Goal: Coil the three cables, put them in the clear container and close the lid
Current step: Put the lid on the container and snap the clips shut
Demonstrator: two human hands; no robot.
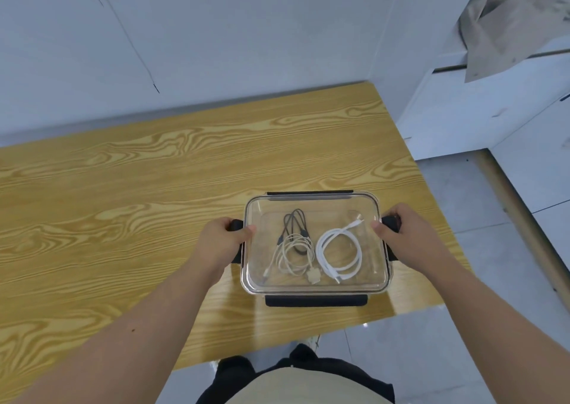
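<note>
The clear container [316, 289] stands near the table's right front corner with its clear lid [333, 201] lying on top. Through the lid I see a coiled white cable [339, 251] on the right, a thinner cream cable [294, 254] coiled left of it, and a black cable [296, 221] behind that. My left hand [223, 237] grips the black clip [236, 225] on the container's left side, thumb on the lid rim. My right hand [404, 234] grips the black clip [391, 221] on the right side, thumb on the rim. The front clip [316, 301] sticks out flat.
The wooden table [138, 203] stretches left and back to a white wall. Its right edge runs just beyond the container, with grey floor tiles [481, 212] below. White cabinets [481, 116] stand at the right, with crumpled paper [505, 21] on top.
</note>
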